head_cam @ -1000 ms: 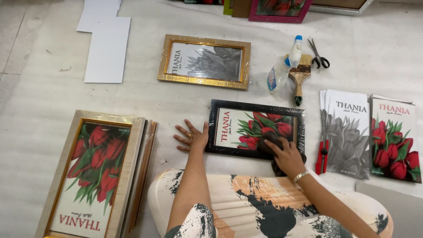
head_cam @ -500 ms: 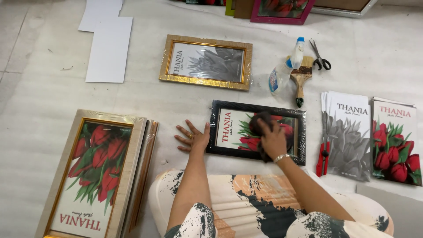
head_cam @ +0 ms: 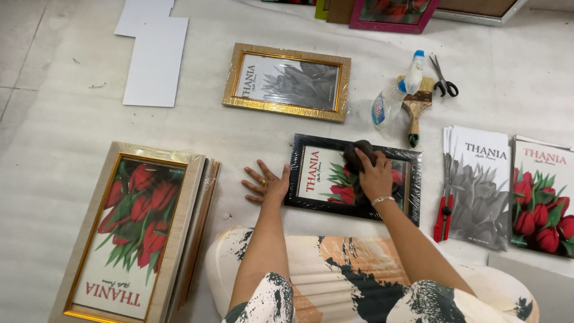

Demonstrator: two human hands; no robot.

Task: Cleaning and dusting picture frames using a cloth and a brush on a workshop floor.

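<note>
The black picture frame (head_cam: 354, 178), shrink-wrapped and showing a print of red tulips, lies flat on the pale floor covering (head_cam: 72, 119) just ahead of the person's knees; the right hand (head_cam: 373, 176) presses a dark cloth (head_cam: 357, 154) against its glass, fingers curled closed around the wad, which sits near the frame's top edge at about twelve o'clock of the print; a second ago the cloth was down at the lower right of the glass, half a second ago near the middle, so the wiping stroke has swept up and leftward across the face, which reads as cleaning well under way with most of the pane already covered; the left hand (head_cam: 267, 184) has stayed put, fingers spread flat on the floor with its heel touching the frame's left edge at nine o'clock, gripping nothing, bracing the frame; outward at eleven o'clock lies a gold frame (head_cam: 287, 82) with a grey flower print; at one o'clock a spray bottle (head_cam: 396, 93), a paintbrush (head_cam: 416, 109) and scissors (head_cam: 444, 76) lie together; at three o'clock sit a red-handled cutter (head_cam: 443, 214) and stacks of printed inserts (head_cam: 508, 185); at eight o'clock a pile of large pale frames (head_cam: 140, 230); far at ten o'clock white boards (head_cam: 155, 57); the floor covering is creased and off-white.
</note>
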